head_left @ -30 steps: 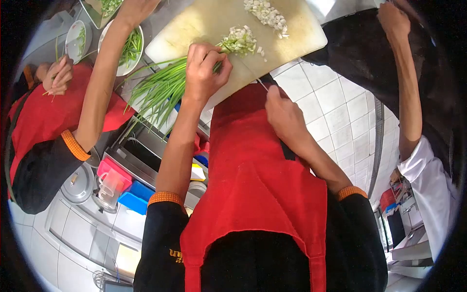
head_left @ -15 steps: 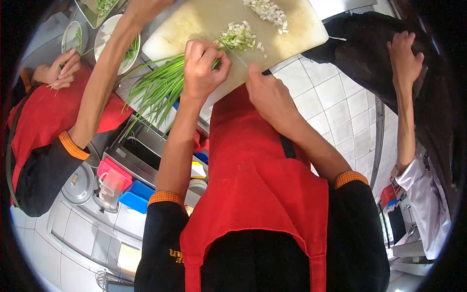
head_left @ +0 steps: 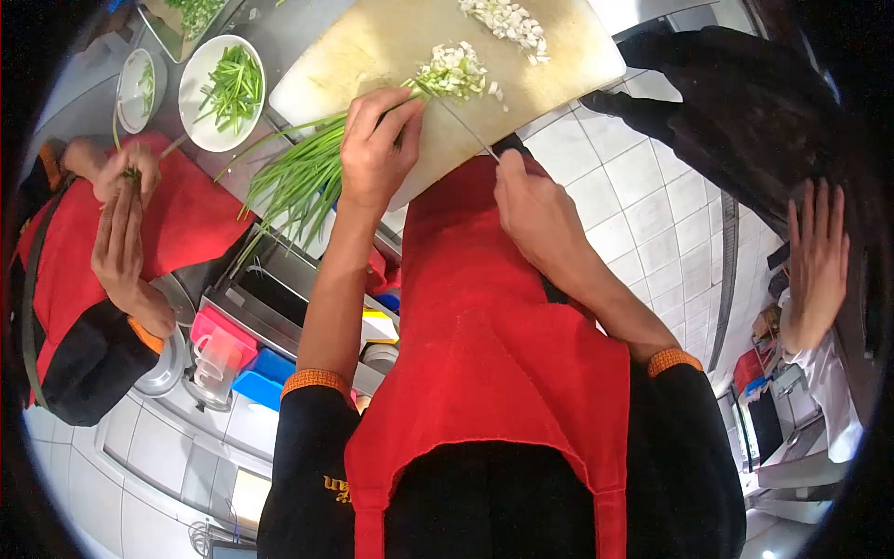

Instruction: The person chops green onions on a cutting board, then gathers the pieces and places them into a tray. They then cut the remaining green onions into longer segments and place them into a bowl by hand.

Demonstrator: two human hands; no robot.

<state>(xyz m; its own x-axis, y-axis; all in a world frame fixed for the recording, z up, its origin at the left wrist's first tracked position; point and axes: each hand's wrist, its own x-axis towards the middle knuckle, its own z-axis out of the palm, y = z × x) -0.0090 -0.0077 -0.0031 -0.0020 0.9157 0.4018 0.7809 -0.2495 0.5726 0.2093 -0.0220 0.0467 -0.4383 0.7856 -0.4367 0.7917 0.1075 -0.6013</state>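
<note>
Green stalks [head_left: 303,172] lay across the near edge of the cutting board [head_left: 345,65], beside its left corner, leaf ends overhanging. My left hand [head_left: 377,144] gripped the bundle close to its cut ends, fingers curled. My right hand [head_left: 535,205] was closed around a knife [head_left: 466,127], handle hidden, just outside the near edge; the thin blade extended inward over the surface toward the bundle. One chopped pile [head_left: 453,73] lay against the cut ends; a second pile [head_left: 506,26] lay apart, toward the right edge.
</note>
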